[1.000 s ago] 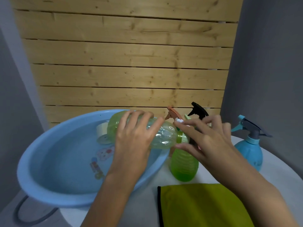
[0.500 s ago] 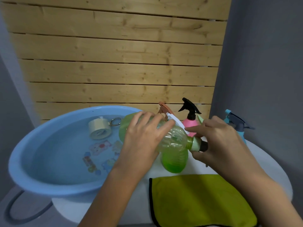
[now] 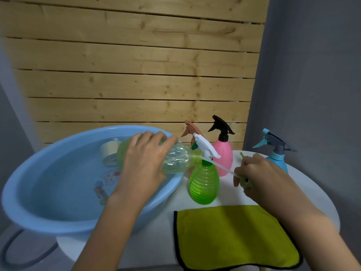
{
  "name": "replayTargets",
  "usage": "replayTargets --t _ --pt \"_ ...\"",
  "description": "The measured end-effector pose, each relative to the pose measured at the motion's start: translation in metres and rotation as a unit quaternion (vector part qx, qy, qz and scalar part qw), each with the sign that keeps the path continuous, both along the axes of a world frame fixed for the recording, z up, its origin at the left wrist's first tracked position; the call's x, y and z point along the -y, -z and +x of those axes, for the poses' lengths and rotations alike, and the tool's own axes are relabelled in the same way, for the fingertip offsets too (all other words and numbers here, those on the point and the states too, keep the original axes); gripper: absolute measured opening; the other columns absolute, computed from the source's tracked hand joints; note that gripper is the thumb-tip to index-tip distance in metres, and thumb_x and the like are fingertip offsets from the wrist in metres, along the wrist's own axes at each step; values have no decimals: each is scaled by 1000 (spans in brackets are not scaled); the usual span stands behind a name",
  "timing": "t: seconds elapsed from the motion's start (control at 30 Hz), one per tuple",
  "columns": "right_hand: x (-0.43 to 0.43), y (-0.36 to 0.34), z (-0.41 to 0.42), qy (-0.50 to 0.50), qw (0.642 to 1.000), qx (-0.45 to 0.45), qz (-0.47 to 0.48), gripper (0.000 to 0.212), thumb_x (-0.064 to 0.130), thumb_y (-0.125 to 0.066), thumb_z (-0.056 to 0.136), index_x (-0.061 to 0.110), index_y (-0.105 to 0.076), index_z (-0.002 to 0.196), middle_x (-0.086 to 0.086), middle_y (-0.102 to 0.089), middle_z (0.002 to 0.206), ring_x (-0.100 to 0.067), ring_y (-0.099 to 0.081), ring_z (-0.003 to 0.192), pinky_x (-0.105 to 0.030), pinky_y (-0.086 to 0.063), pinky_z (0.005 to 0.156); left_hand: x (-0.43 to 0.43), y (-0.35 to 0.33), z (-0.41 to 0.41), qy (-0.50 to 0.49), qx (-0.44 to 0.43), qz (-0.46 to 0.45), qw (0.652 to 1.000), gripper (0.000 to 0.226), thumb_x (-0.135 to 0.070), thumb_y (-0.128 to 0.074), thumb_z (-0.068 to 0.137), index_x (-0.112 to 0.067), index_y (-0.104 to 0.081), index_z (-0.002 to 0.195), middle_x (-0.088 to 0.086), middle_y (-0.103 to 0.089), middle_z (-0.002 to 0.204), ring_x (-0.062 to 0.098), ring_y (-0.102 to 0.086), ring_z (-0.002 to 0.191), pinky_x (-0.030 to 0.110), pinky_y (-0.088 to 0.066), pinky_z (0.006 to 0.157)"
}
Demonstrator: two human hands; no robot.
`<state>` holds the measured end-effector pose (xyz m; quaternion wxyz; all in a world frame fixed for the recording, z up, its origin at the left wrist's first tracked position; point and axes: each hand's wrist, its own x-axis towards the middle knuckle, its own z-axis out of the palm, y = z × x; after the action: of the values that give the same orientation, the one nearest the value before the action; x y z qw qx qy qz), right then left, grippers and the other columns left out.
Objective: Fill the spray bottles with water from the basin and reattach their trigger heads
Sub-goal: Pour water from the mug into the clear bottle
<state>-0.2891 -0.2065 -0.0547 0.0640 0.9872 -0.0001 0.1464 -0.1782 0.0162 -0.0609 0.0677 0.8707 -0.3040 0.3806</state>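
Note:
My left hand [image 3: 146, 159] grips a clear green bottle [image 3: 176, 161] lying on its side over the blue basin [image 3: 58, 227], neck pointing right. My right hand [image 3: 261, 173] grips that bottle's pale green trigger head [image 3: 246, 182], mostly hidden in the fingers. The head's thin dip tube [image 3: 224, 168] stretches from it back toward the bottle's neck. A ribbed green bottle [image 3: 204, 184] with a white trigger head [image 3: 206, 148] stands on the table between my hands.
The basin holds water with a tape roll [image 3: 109, 149] in it. A pink bottle [image 3: 224, 155] with a black trigger, an orange trigger head [image 3: 192, 130] and a blue bottle [image 3: 277, 159] stand behind. A yellow-green cloth [image 3: 234, 237] lies on the white round table [image 3: 316, 194].
My right hand has drawn the trigger head off the bottle's neck and moved right, pulling the dip tube out. My left hand keeps the bottle over the basin.

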Motion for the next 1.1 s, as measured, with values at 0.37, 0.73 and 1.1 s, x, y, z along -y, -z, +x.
replayTargets --t 0.37,0.73,1.1 --pt "10 16 7 49 995 79 -30 34 53 -57 79 19 -60 80 -2 -60 66 -25 -51 66 -34 -34 54 -13 0 8 -30 -60 -34 997 84 -21 -88 25 -20 -62 104 1 -61 85 30 -60 76 38 -46 72" --pt "13 21 2 102 987 -125 27 27 47 -41 98 24 -49 109 1 -52 112 -20 -45 111 -32 -38 83 -18 -4 8 -84 -94 -124 984 80 -20 -88 42 -14 -58 116 11 -62 95 37 -58 85 41 -43 70" --pt "21 45 2 158 943 -294 -2 48 38 -47 97 47 -30 141 -5 -37 135 -25 -25 132 -43 -18 107 -11 -8 3 -65 -136 -173 973 80 -25 -86 49 -13 -52 120 10 -60 105 36 -56 96 42 -42 73"
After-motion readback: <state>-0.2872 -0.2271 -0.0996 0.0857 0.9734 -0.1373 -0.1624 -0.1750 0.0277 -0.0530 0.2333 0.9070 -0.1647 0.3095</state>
